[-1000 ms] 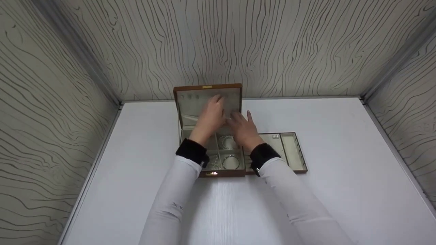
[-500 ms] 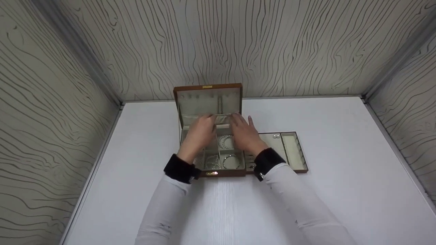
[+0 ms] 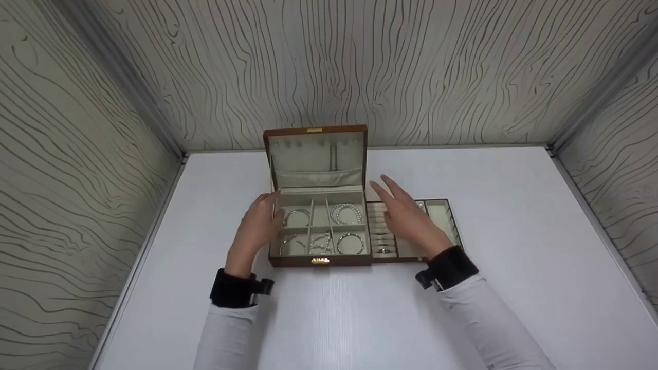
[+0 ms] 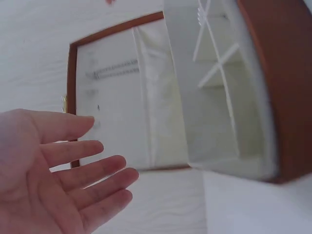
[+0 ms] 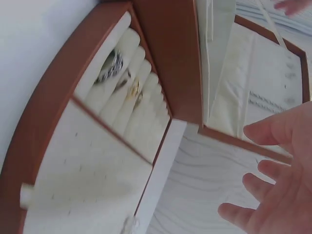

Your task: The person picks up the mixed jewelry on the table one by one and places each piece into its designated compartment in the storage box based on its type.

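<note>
A brown jewelry box (image 3: 288, 261) stands with its lid (image 3: 303, 154) raised. From a hook inside the lid hangs a chain necklace (image 3: 333, 156), its lower end by the fabric pocket (image 3: 303, 179). Bracelets lie in the divided base, among them a pearl bracelet (image 3: 335, 213). My left hand (image 3: 258, 223) is at the box's left edge, fingers loosely extended and holding nothing in the left wrist view. My right hand (image 3: 408, 218) hovers over the side tray (image 3: 406, 260), its fingers spread and bare, hiding part of the tray.
Rings (image 5: 111, 68) sit in the padded rolls of the side tray, which adjoins the box's right side. A white table (image 3: 329, 318) carries everything. Behind it rises a wood-grain patterned wall (image 3: 329, 67), with similar panels left and right.
Both hands have left the lid and moved apart, the left one to the left and the right one to the right. The necklace, covered at first, now shows hanging in the lid.
</note>
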Demonstrator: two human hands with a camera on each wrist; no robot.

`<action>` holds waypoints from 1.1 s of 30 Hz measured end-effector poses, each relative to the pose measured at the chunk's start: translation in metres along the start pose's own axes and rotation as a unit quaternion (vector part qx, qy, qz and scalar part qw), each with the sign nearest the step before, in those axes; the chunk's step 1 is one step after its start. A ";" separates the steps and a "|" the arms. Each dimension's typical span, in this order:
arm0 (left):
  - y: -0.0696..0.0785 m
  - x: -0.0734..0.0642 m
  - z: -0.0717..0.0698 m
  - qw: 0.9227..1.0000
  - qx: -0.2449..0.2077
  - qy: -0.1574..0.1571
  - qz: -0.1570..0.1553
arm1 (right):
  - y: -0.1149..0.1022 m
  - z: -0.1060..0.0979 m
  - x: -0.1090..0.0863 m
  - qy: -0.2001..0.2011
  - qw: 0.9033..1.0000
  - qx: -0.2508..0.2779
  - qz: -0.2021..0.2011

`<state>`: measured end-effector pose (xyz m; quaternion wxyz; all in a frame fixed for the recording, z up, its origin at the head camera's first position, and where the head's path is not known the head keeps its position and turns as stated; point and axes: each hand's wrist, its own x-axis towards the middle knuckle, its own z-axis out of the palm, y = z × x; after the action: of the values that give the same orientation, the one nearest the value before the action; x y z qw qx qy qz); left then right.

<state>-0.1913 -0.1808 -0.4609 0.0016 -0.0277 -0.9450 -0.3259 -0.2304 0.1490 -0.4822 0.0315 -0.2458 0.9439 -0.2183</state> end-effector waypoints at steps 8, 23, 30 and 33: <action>-0.044 -0.013 0.007 0.997 -0.059 0.001 -0.051 | 0.035 -0.017 -0.027 0.030 0.998 0.015 0.045; -0.064 -0.025 0.036 0.978 -0.172 -0.029 -0.117 | 0.108 -0.029 -0.072 -0.002 0.976 0.076 0.203; -0.069 -0.024 0.038 0.963 -0.239 -0.018 -0.124 | 0.131 -0.012 -0.082 -0.042 0.954 0.157 0.253; -0.071 -0.023 0.038 0.956 -0.261 -0.017 -0.132 | 0.136 -0.008 -0.084 -0.045 0.944 0.195 0.263</action>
<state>-0.1712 -0.2142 -0.5352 -0.0650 0.0926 -0.8224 -0.5576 -0.2193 0.2993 -0.5376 0.1773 0.0129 0.9115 -0.3708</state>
